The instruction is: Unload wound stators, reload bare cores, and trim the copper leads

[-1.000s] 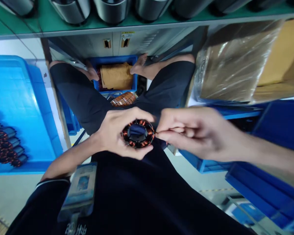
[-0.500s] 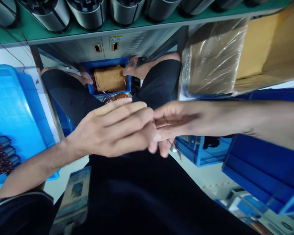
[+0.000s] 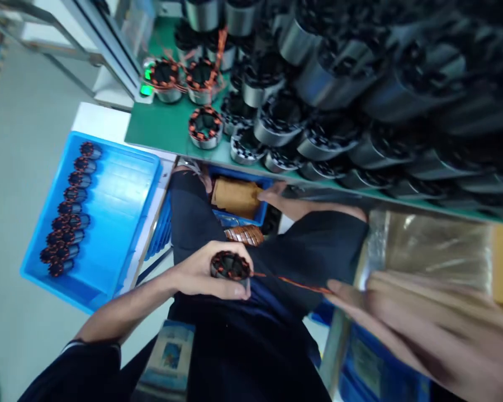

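Note:
Over my lap, my left hand is wrapped round a small motor stator, a short metal ring with a black core and copper windings, its open end facing up. A thin orange copper wire runs from the stator's right side, stretched nearly straight to my right hand. That hand is blurred, with thumb and fingertips pinched on the wire's far end. Between my knees, a bundle of copper wire shows beyond the stator.
On the left, a blue tray holds several wound stators. Across the front, a green bench carries rows of metal stators, a few with copper windings. At right lies a plastic-wrapped carton. Blue bins stand below it.
My hands were together, hiding what they held; now they are apart, with the stator in the left and the wire drawn out to the right. The view has swung up and left.

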A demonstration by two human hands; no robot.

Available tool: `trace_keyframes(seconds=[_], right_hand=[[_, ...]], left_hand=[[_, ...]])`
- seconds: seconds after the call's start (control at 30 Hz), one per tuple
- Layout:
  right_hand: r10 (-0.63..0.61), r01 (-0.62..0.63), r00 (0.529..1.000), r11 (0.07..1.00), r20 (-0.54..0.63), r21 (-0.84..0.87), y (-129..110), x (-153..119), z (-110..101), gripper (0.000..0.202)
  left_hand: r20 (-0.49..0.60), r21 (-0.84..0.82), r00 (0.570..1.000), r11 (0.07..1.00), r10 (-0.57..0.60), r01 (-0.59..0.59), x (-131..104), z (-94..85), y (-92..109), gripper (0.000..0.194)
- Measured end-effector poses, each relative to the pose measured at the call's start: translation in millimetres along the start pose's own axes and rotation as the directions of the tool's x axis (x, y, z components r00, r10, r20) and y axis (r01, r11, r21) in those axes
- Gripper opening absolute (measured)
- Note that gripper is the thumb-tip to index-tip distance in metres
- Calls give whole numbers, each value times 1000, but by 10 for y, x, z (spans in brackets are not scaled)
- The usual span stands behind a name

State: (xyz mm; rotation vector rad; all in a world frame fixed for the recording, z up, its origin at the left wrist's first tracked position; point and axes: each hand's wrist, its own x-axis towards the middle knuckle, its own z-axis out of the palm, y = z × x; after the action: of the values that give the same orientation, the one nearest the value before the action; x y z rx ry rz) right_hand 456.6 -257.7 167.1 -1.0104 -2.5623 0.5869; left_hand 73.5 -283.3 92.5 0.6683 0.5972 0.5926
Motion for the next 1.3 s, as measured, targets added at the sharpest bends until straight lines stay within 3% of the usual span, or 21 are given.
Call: trace_keyframes(seconds=[0.03, 0.07, 0.13, 0.2, 0.27, 0.4, 0.5, 0.6, 0.7, 0.77, 0.9, 1.03, 1.13, 1.2, 1.23, 1.3], right_hand=[[16, -16, 998, 1000, -54, 7, -6, 114, 5, 35], [26, -24, 995, 999, -93, 22, -45, 274, 17, 33], [5, -2, 995, 1000, -100, 27, -206, 740, 59, 24], [-68, 65, 994, 997, -89, -45, -410, 1378, 116, 15], [-13, 1, 998, 986, -67, -169, -572, 2107, 162, 18], [223, -229, 973, 885, -63, -405, -592, 3375, 241, 31], [257, -257, 965, 868, -58, -426, -368, 3922, 377, 28], [279, -284, 958, 871, -70, -400, -142, 4167, 523, 15], [236, -245, 969, 882, -73, -404, -75, 4192, 517, 19], [202, -231, 973, 888, -115, -398, -111, 4113, 389, 24], [58, -152, 960, 928, -273, -340, -301, 3770, -45, 30], [-59, -46, 940, 954, -335, -295, -656, 3169, -340, 21], [-143, 99, 948, 981, -286, -164, -914, 2601, -256, 19], [-145, 148, 965, 989, -219, -1, -993, 2225, -74, 23], [-132, 149, 972, 986, -194, 76, -996, 2048, 30, 25], [-80, 103, 988, 980, -135, 172, -941, 1732, 215, 25]], left_hand=[[-143, -27, 988, 997, 63, -67, -76, -22, -6, 48], [-305, -48, 945, 990, 115, -136, -139, -32, -6, 50], [-585, -63, 791, 963, 178, -263, -221, -32, 14, 61], [-727, -70, 659, 933, 195, -352, -258, -39, 51, 72], [-764, -83, 609, 903, 213, -421, -294, -74, 83, 77], [-730, 50, 584, 880, 356, -473, -470, -236, 98, 68], [-666, 439, 478, 819, 572, -369, -600, -406, 130, 56], [-583, 721, 352, 666, 732, -192, -609, -583, 259, 59], [-490, 843, 318, 534, 811, -64, -512, -760, 478, 66], [-421, 897, 322, 442, 848, 8, -414, -885, 642, 66], [-298, 955, 365, 275, 882, 115, -136, -1154, 943, 65], [-201, 971, 434, 119, 878, 208, 241, -1359, 1150, 64], [-225, 959, 535, 87, 815, 270, 459, -1427, 1231, 70], [-228, 957, 561, 75, 796, 282, 490, -1439, 1254, 77], [-209, 959, 546, 60, 811, 278, 459, -1429, 1255, 81], [-124, 968, 466, 4, 876, 251, 300, -1353, 1231, 91]])
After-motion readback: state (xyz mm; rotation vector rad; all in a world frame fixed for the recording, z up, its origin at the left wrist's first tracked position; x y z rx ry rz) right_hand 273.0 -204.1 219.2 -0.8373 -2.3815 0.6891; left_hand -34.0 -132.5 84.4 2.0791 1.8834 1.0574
